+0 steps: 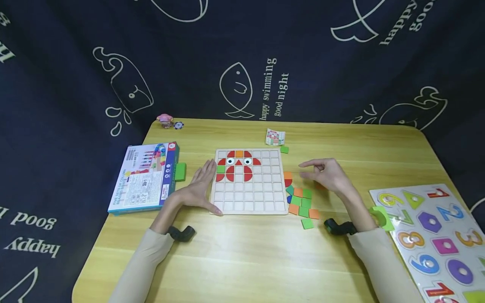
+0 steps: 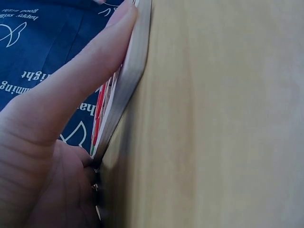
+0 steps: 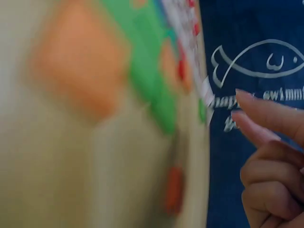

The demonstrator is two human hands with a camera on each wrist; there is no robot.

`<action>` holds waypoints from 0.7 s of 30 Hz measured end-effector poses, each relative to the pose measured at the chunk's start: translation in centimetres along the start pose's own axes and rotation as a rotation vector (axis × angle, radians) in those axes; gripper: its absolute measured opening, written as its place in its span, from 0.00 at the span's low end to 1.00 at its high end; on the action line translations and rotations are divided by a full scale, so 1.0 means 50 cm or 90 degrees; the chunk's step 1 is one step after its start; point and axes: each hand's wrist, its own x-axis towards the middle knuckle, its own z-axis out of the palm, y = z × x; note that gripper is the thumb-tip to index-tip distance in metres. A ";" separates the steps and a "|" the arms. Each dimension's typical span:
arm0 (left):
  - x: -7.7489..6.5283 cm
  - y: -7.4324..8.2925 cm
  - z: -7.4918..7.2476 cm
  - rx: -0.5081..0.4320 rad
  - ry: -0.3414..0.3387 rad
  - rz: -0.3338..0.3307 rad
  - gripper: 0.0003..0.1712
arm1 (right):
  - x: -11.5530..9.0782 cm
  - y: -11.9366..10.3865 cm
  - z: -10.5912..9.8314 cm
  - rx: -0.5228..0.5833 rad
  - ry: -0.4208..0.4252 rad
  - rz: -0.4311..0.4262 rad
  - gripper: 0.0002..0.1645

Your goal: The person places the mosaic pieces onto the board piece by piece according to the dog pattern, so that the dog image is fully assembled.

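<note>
A white gridded board [image 1: 261, 195] lies mid-table, with red curved tiles [image 1: 248, 173], eye tiles [image 1: 230, 161], an orange square [image 1: 239, 154] and a green square [image 1: 220, 169] in its upper left. My left hand [image 1: 194, 190] is spread along the board's left side; its thumb [image 2: 90, 71] touches the front edge in the left wrist view. To the right of the board, my right hand [image 1: 329, 176] hovers above the table, holding nothing. Its index finger and thumb are apart, while the other fingers [image 3: 268, 185] curl. Loose green tiles [image 1: 305, 202] and orange tiles [image 1: 313, 213] lie nearby.
A small picture card [image 1: 275, 137] and a green tile [image 1: 284, 150] lie beyond the board. On the left is a boxed set [image 1: 145, 176] beside a green block [image 1: 180, 171]. A number-and-shape puzzle board [image 1: 417, 223] occupies the right. A pink figurine [image 1: 165, 120] stands at the back left.
</note>
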 end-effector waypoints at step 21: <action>-0.004 -0.001 0.000 0.002 0.000 -0.001 0.90 | -0.052 0.098 -0.025 -0.010 -0.018 0.124 0.28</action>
